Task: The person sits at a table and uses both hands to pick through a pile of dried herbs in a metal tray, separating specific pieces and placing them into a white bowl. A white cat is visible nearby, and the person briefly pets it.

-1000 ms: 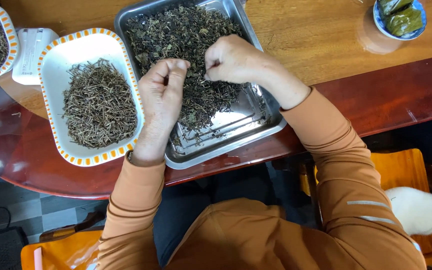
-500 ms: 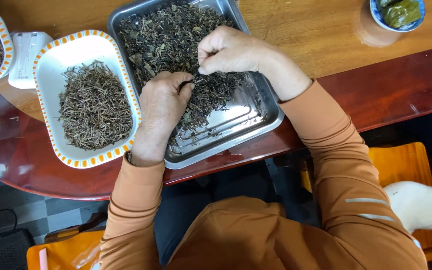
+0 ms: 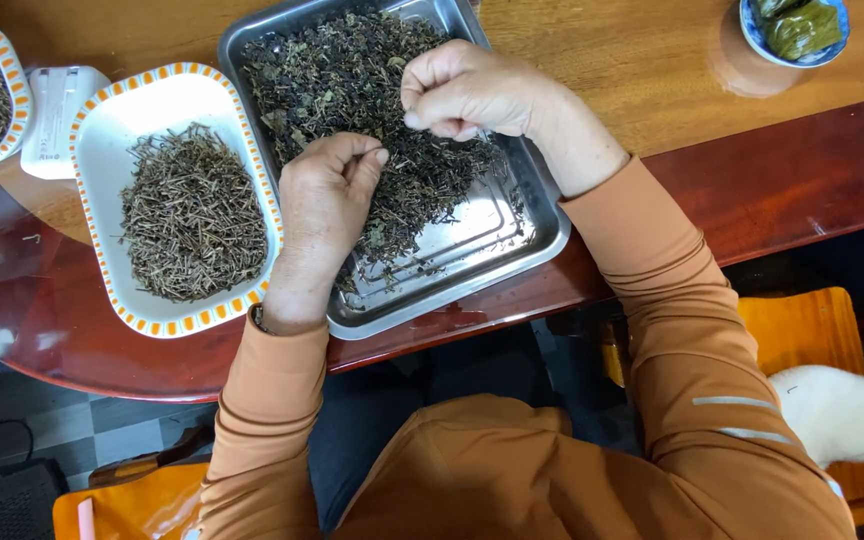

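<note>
Since the earlier frame, the right hand (image 3: 467, 90) has been lifted slightly away from the left hand (image 3: 327, 200), so that a small gap is now seen between them over the metal tray (image 3: 542, 215). The grip of the right hand is closed in a pinch, thumb against forefinger, on a thin stem drawn from the dark dried leaves (image 3: 352, 70) heaped in the tray. The grip of the left hand is curled loosely shut, with the thumb laid against the fingers; whether anything is held inside cannot be told. The left hand rests on the leaves near the tray's left wall. Just beside the tray, to the left, a white dish with an orange-patterned rim (image 3: 102, 140) is set on the bench (image 3: 652, 60), and a pile of sorted brown stems (image 3: 192, 215) lies in it.
</note>
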